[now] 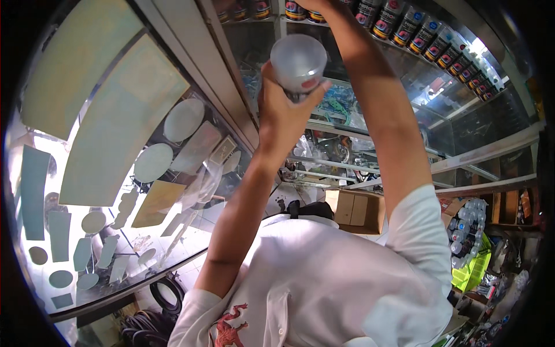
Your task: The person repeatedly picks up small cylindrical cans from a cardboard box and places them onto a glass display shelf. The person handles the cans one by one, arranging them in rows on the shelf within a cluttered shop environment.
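My left hand (283, 110) is raised in front of the glass cabinet, its fingers and thumb wrapped around a translucent cup-shaped plastic piece (298, 55). A red spot shows low on its side. Whether anything is attached beneath it is hidden by my hand. My right arm stretches up to the cabinet's top shelf, where my right hand (319, 3) is cut off by the upper edge of the picture. That hand is beside the spray cans (296, 10) on the shelf; its fingers do not show, so its grip cannot be made out.
More spray cans (386, 23) line the shelf to the right. Lower glass shelves hold bagged parts (338, 104). Pale flat panels (124, 115) and round plates fill the glass at left. Below are an open cardboard box (354, 211), a yellow-green basket (474, 269) and black hoses (167, 294).
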{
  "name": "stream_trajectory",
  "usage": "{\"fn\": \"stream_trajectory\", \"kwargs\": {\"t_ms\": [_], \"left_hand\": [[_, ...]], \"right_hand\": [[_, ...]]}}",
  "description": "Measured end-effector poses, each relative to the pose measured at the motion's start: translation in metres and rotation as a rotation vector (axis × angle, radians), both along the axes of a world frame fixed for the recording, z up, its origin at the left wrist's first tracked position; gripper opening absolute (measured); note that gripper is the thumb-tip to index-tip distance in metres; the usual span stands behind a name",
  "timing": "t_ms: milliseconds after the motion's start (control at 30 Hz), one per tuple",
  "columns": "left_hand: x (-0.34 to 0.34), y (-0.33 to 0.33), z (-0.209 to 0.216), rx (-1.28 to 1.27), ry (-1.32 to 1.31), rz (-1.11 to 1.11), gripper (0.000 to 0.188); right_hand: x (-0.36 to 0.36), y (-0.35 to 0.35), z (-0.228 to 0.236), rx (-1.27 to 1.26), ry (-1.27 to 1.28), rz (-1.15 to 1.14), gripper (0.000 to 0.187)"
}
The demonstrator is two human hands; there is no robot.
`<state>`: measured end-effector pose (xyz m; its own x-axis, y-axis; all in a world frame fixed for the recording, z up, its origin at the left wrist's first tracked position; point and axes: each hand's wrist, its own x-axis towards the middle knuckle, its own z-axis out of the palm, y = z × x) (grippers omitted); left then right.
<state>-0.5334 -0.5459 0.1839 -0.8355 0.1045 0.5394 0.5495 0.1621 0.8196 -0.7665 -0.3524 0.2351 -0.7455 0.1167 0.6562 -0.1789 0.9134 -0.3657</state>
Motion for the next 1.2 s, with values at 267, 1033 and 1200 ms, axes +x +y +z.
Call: {"fn": "stream_trajectory", "kwargs": {"t_ms": [267, 1033, 1200], "left_hand": [[0.027, -0.021, 0.001, -0.053, -0.055, -0.001, 0.076], [0.026, -0.021, -0.038, -0.066, -0.265, -0.078, 0.068], [0.089, -0.006, -0.036, 0.075, -0.24, -0.217, 0.052]], "right_hand": [[-0.078, 0.006, -0.022, 0.212, -0.108, -0.189, 0.054], [0.316, 0.027, -0.031, -0.2, 0.073, -0.032, 0.076], [0.436, 0.035, -0.017, -0.573, 0.181, -0.045, 0.072]]}}
